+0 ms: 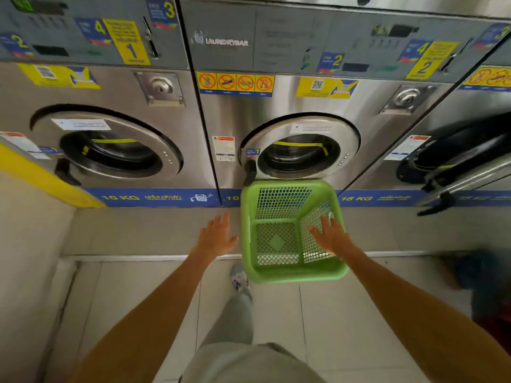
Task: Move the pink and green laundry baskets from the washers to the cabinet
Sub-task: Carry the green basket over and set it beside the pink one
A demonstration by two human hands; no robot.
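Observation:
An empty green laundry basket (pixel 279 273) with mesh walls stands on the raised floor step in front of the middle washer (pixel 301 150), whose round door is closed. My left hand (pixel 217 236) hovers just left of the basket with fingers spread, not touching it. My right hand (pixel 330 234) is stretched out with straight fingers over the basket's right inner wall; I cannot tell if it touches. No pink basket is in view. No cabinet is in view.
A row of steel front-load washers fills the back. The left washer (pixel 110 150) is closed. The right washer's door (pixel 464 172) hangs open toward me. A step edge (pixel 138 257) crosses the tiled floor. My foot (pixel 240 277) is beside the basket. A dark blurred object (pixel 481 272) sits far right.

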